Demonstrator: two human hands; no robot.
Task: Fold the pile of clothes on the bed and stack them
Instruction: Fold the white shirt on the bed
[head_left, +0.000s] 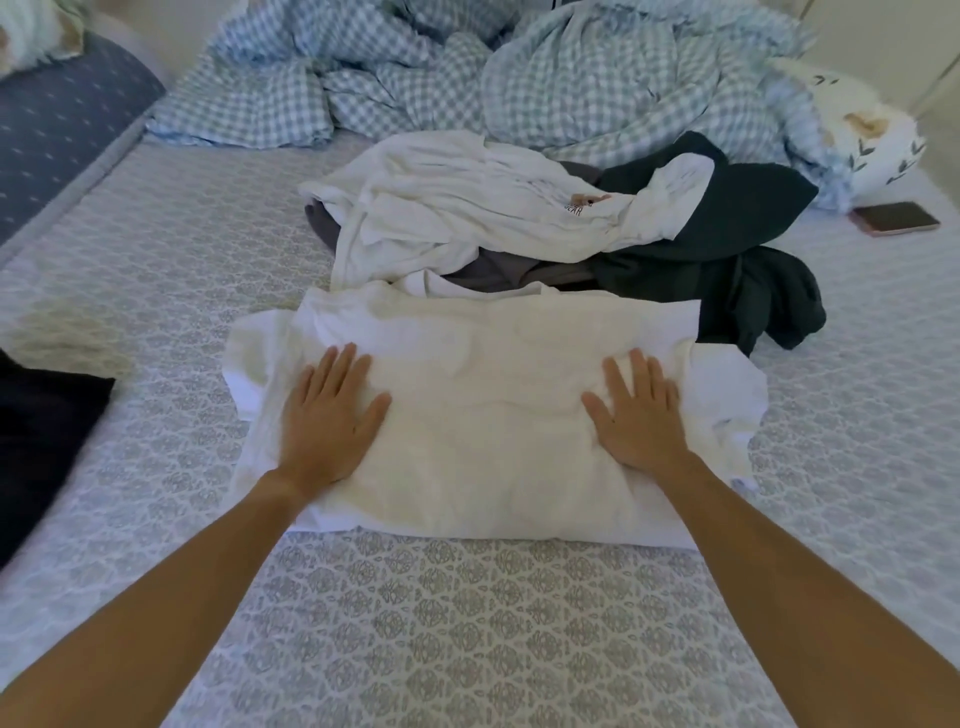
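1. White shirt (488, 415) lies spread flat on the bed (467, 623), near edge folded.
2. Left hand (332, 415) lies flat on the shirt's left side, fingers straight and spread, gripping nothing.
3. Right hand (636, 415) same on the right side.
4. Unfolded pile (545, 218) just behind the shirt: white, grey, dark green.
5. Phone (897, 218) far right; dark cloth (41, 426) at left edge.
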